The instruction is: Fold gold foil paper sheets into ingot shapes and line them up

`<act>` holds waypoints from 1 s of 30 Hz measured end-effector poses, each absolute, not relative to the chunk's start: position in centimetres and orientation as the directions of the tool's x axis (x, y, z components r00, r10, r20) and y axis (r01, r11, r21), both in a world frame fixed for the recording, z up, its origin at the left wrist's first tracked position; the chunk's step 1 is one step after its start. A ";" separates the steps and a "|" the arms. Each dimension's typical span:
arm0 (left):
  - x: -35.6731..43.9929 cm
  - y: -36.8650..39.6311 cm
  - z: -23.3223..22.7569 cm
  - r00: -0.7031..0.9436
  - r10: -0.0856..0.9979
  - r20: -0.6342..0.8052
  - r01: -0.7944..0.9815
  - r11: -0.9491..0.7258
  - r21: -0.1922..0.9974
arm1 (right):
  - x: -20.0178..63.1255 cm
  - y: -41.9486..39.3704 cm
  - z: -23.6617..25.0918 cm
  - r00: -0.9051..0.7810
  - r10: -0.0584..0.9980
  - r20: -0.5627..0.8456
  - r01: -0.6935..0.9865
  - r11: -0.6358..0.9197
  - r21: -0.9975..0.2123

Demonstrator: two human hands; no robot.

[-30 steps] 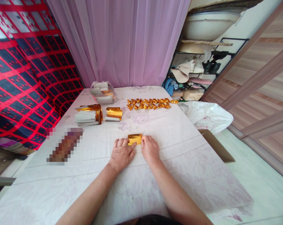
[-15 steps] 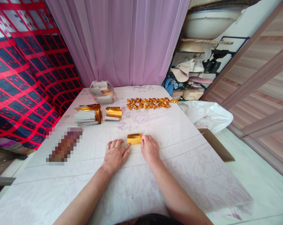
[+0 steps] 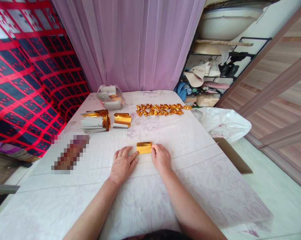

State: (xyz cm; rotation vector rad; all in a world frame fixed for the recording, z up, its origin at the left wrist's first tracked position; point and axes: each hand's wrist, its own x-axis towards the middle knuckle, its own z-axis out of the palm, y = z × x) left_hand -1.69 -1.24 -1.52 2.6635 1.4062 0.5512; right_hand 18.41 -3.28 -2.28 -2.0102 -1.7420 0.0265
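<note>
A small rectangle of shiny gold foil paper (image 3: 144, 147) lies folded on the cloth-covered table (image 3: 150, 186) in front of me. My left hand (image 3: 123, 163) rests flat with its fingers spread, one fingertip touching the paper's lower left corner. At the right edge of the paper, my right hand (image 3: 161, 157) has its fingers curled and pinches that edge. Farther back stand a larger stack of gold and white paper (image 3: 94, 121) and a smaller stack of gold paper (image 3: 122, 120). Folded gold foil pieces (image 3: 160, 109) are lined up in rows behind the paper.
A clear plastic bag (image 3: 110, 97) holding papers sits at the table's back left. A pixelated patch (image 3: 71, 154) hides something on the left. Beyond the right edge are a white plastic bag (image 3: 225, 123), a piece of cardboard (image 3: 232, 155) and a shelf rack with shoes. A purple curtain (image 3: 130, 46) hangs behind.
The whole scene sits slightly farther right in the view. Both hands and the gold foil paper keep the same positions relative to each other.
</note>
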 end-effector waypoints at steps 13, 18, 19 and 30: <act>-1.8 -1.4 -1.7 0.501 0.820 0.277 0.798 -0.562 0.217 | 18.4 -3.7 -2.3 0.090 0.914 0.396 0.910 0.086 -0.406; -1.8 -1.4 -1.7 0.503 0.819 0.277 0.795 -0.564 0.224 | 17.3 -4.0 -2.1 -0.096 0.908 0.408 0.886 0.265 -0.381; -1.8 -1.4 -1.7 0.503 0.820 0.275 0.795 -0.563 0.225 | 17.2 -4.1 -2.1 -0.128 0.904 0.408 0.877 0.295 -0.380; -1.9 -1.4 -1.8 0.507 0.818 0.271 0.791 -0.567 0.231 | 16.8 -4.7 -1.4 -0.329 0.893 0.307 0.799 0.436 -0.413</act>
